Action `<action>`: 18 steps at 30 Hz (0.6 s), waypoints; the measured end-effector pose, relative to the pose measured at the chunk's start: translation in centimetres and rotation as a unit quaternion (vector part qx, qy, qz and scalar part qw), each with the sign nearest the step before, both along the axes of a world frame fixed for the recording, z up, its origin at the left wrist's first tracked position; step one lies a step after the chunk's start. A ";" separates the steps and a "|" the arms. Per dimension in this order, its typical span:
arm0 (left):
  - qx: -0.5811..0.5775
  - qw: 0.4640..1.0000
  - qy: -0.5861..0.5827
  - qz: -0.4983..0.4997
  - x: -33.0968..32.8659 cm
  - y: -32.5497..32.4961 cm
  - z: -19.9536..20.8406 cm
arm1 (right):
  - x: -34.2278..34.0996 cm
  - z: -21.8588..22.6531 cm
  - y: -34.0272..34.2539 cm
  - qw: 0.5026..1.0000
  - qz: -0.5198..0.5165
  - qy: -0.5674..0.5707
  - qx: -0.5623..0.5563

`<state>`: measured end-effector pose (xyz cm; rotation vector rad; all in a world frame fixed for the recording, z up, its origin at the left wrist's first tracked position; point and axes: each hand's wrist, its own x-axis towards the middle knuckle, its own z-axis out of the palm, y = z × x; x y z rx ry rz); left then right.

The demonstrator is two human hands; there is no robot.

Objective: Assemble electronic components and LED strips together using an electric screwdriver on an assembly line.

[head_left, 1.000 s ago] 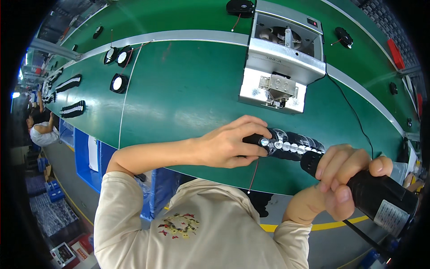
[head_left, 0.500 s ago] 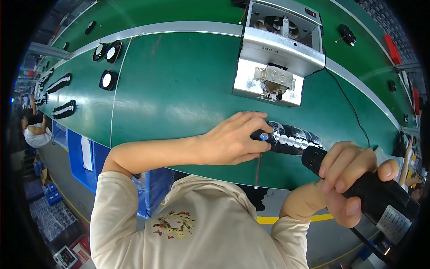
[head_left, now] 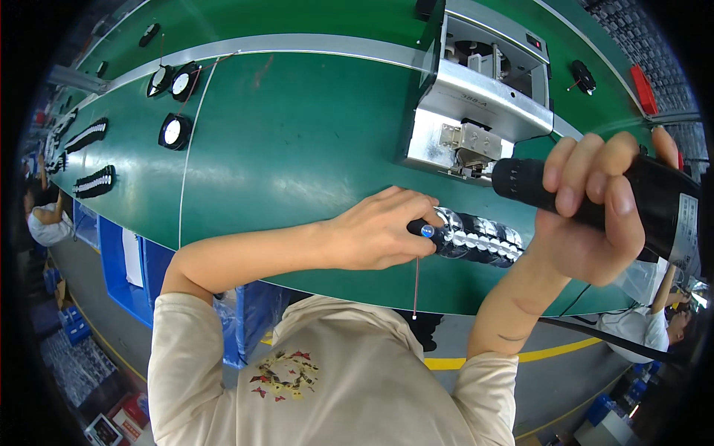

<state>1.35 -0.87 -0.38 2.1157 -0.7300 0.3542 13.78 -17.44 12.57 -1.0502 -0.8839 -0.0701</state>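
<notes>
My left hand is closed on the left end of a row of black units with shiny silver faces, which lies on the green bench top. A small blue round spot shows at the held end, and a thin red wire hangs from it over the bench edge. My right hand grips a black electric screwdriver, held sideways and raised above the bench. Its tip is at the front outlet of a silver screw feeder; whether a screw sits on the tip is too small to tell.
Several loose black units with white round faces lie at the left, beyond them more rows. Blue bins stand below the bench's left edge. A metal rail runs behind. Other people sit far left and at right.
My right hand has lifted the screwdriver up and away from the row of units, bringing its tip to the feeder's outlet. My left hand still holds the row's end.
</notes>
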 end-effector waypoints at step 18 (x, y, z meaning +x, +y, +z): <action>0.007 1.000 0.002 -0.012 -0.2 0.2 -0.8 | -2.8 0.4 -0.2 0.989 0.097 0.016 -0.110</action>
